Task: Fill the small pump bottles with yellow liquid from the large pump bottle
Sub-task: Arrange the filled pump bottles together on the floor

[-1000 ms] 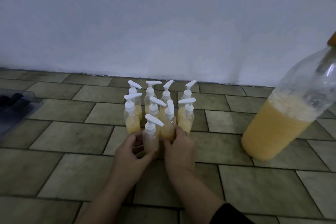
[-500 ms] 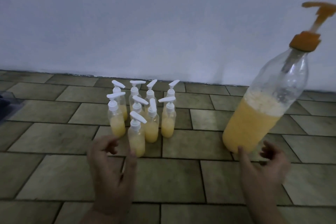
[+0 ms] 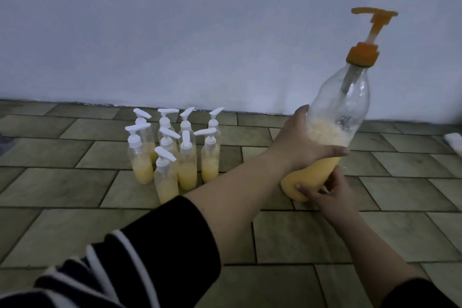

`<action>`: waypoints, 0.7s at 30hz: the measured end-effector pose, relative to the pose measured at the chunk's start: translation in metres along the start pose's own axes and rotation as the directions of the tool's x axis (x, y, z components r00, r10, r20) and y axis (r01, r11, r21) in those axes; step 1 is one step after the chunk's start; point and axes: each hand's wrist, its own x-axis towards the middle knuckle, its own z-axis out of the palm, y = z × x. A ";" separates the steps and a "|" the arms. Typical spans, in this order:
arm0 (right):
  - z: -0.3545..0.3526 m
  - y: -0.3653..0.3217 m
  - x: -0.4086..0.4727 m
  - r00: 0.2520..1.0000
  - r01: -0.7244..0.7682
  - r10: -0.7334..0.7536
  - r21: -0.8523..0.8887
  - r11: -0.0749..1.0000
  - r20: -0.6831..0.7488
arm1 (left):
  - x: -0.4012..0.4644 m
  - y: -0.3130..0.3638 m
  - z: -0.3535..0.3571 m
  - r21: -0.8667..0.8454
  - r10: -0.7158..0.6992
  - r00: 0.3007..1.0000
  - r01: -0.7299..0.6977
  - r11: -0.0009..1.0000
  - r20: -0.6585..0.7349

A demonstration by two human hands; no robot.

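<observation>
A large clear bottle [image 3: 347, 105] with an orange pump head [image 3: 363, 54] stands on the tiled floor at the right, about half full of yellow liquid with foam on top. My left hand [image 3: 300, 145] reaches across and grips its middle. My right hand [image 3: 325, 192] holds it at the base. To the left stands a tight cluster of several small pump bottles [image 3: 175, 155] with white pump heads, each partly filled with yellow liquid. Neither hand touches them.
A pale wall [image 3: 200, 32] rises right behind the bottles. The floor is olive-brown tile [image 3: 62, 190]. A white object [image 3: 453, 139] pokes in at the right edge, and a dark thing shows at the far left edge.
Both hands left the small bottles and moved right. My left arm crossed over and took the large bottle's middle; my right hand closed on its base.
</observation>
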 end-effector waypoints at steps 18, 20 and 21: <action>0.107 -0.043 -0.003 1.000 -0.007 0.014 -0.256 0.967 0.024 | -0.004 -0.011 -0.110 0.317 -0.101 0.992 0.121 0.941 -0.079; 0.108 -0.045 -0.005 1.000 -0.011 0.015 -0.262 0.965 0.011 | -0.004 -0.011 -0.112 0.333 -0.097 0.992 0.119 0.935 -0.081; 0.108 -0.045 -0.005 1.000 -0.018 0.022 -0.269 0.963 0.012 | -0.004 -0.010 -0.112 0.334 -0.097 0.992 0.119 0.935 -0.081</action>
